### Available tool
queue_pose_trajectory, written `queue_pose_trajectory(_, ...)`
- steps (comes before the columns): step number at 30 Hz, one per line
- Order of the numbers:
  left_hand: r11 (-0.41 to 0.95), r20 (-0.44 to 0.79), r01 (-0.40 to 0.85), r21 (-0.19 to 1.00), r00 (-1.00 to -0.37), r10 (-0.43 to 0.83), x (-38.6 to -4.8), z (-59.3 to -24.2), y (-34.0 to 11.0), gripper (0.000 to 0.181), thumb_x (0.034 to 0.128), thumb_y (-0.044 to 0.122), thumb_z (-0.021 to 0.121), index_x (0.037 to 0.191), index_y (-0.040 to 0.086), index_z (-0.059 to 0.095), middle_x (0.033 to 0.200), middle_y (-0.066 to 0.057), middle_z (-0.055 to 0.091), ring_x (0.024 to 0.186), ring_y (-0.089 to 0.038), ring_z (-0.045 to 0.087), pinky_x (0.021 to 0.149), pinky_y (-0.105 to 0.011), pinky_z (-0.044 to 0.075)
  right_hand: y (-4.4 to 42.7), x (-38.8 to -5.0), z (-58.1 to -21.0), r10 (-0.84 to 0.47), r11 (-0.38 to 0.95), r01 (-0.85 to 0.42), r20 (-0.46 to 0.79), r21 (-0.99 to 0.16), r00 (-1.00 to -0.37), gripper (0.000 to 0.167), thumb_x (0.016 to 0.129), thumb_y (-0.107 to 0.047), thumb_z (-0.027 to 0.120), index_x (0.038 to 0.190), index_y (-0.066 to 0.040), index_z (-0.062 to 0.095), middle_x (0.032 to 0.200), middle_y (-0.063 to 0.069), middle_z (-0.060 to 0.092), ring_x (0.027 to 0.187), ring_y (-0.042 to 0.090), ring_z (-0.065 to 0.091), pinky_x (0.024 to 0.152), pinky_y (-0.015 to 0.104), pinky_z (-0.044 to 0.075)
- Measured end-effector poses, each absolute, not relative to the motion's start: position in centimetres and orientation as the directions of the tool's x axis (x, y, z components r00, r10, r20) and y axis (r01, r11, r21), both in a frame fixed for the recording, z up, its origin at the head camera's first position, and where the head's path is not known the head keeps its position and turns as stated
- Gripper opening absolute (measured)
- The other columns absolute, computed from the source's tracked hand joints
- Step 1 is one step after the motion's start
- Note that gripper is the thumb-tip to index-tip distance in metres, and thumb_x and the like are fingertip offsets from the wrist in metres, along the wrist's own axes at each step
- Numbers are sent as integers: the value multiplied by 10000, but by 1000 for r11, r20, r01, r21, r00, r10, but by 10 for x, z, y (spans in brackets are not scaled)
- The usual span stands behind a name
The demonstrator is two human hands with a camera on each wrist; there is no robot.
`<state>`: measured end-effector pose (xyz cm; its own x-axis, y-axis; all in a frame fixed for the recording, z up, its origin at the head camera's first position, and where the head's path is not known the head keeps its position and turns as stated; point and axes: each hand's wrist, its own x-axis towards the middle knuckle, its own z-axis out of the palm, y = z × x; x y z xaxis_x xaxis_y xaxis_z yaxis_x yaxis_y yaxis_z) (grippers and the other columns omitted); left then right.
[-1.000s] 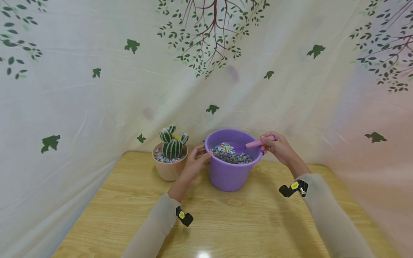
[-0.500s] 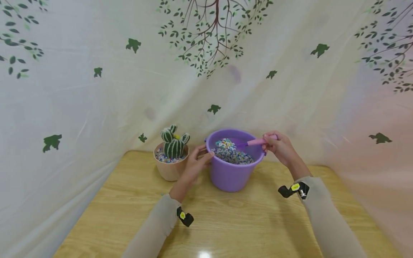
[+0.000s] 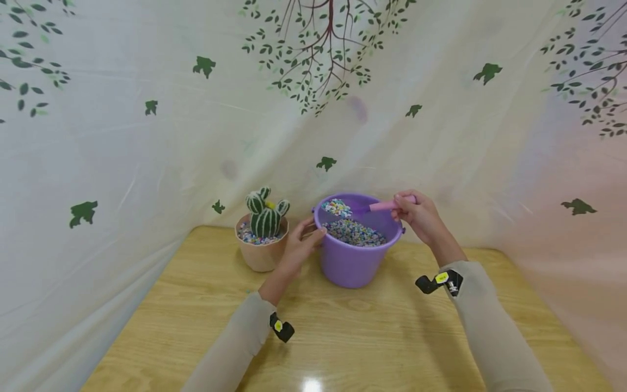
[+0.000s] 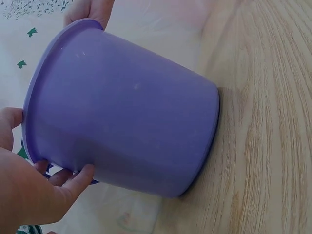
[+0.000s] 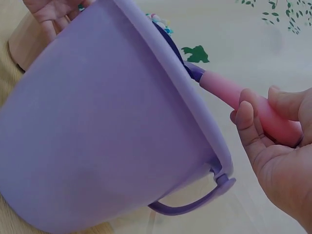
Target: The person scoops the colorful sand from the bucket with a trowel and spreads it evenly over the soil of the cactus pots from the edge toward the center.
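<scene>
A purple bucket (image 3: 349,267) stands upright on the table, part filled with small multicoloured pebbles (image 3: 360,234). My left hand (image 3: 297,249) holds its left rim; in the left wrist view the thumb lies at the rim and fingers touch the bucket's side. Between fingers and thumb, my right hand (image 3: 422,218) grips the pink handle of a small trowel (image 3: 383,206). Its purple blade reaches over the bucket's inside and bears a heap of pebbles (image 3: 337,208). In the right wrist view, the bucket wall hides most of the blade.
Left of the bucket, close to my left hand, stands a peach pot (image 3: 262,256) with a knitted-looking cactus (image 3: 265,222) and coloured pebbles. A leaf-printed cloth (image 3: 274,136) hangs behind the wooden table (image 3: 333,337). The bucket's purple carrying handle (image 5: 195,202) hangs at its side.
The trowel's loaded blade has risen from the pebbles toward the bucket's rim and shifted slightly left. My right hand has lifted with it. The left hand stays at the rim.
</scene>
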<state>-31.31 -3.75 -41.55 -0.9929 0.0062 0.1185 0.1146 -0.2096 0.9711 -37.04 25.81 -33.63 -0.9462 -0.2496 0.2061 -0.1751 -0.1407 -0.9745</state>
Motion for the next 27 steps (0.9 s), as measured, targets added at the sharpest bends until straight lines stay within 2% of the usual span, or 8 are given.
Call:
queue_pose_trajectory(4,-149,154,162,975,-986,-64,-310,-413,-38,472,976,147,680,1413,26,549,1392,-227,597,1238,-328,604,1051,-458,546,251,-371,-331,-234,-127,-170,196,-977,-952,91,1047,-131,564,1035,-42,550,790,-13,751,706,91,659,675,192,586)
queue_pose_trajectory(8,-56,261,278,959,-942,-210,-308,-412,-42,350,969,128,686,1283,-14,627,1264,-226,658,1158,-306,631,1010,-343,557,241,-372,-326,-222,-93,-168,185,-981,-957,176,1042,-177,581,1099,-20,526,795,-24,745,709,86,660,677,192,585)
queue_pose_trajectory(14,7,433,472,882,-803,-410,-301,-406,-60,169,956,60,665,1101,-24,689,1008,-220,710,867,-120,670,780,-170,568,224,-373,-321,-213,-97,-142,160,-985,-964,185,1036,-178,591,1119,-23,534,764,-19,705,692,93,665,669,204,590)
queue_pose_trajectory(19,7,481,579,815,-670,-566,-298,-401,-83,139,934,3,615,1025,-79,681,867,-134,688,726,-28,649,677,-124,549,210,-373,-322,-226,-80,-132,147,-988,-963,127,1038,-172,590,1085,-59,559,773,-16,716,693,96,671,687,212,592)
queue_pose_trajectory(23,17,444,588,809,-592,-673,-298,-401,-104,138,924,-14,601,1005,-100,672,862,-114,669,704,-18,602,639,-115,519,198,-373,-323,-247,-93,-132,151,-987,-957,110,1041,-139,577,1075,-38,552,765,0,713,680,105,662,678,217,592)
queue_pose_trajectory(27,59,375,492,869,-575,-727,-297,-404,-122,166,914,11,606,1052,-60,667,935,-24,623,843,-87,568,687,-146,480,187,-372,-325,-262,-110,-122,147,-986,-954,79,1042,-108,564,1054,-33,543,744,0,702,655,107,656,659,215,587)
